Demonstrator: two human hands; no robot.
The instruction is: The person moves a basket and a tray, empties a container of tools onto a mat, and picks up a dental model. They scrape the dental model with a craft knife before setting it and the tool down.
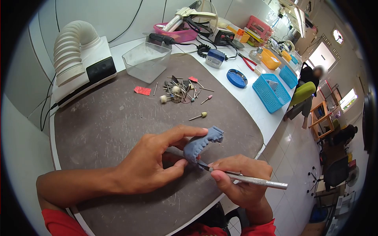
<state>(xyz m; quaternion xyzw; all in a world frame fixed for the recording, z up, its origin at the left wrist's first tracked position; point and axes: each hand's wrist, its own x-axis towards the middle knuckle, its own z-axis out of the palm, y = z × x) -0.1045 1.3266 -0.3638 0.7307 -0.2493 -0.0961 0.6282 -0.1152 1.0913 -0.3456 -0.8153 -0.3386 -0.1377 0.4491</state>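
Observation:
A grey-blue dental model (195, 147) with a row of teeth is held over the brown mat. My left hand (151, 159) grips it from the left, index finger along its top and thumb near its lower end. In my right hand (243, 177) is a silver metal knife-like tool (262, 181), pinched near its front. Its narrow tip meets the lower end of the model, close to my left thumb. Exact contact at the tip is hard to make out.
Rotary bits (181, 89) lie piled on the mat (106, 129), one yellow-tipped bit (203, 115) apart. Behind stand a clear tray (146, 63), a white hose unit (84, 80) and a pink basket (183, 36). Blue baskets (271, 93) are right. A person (305, 86) sits farther off.

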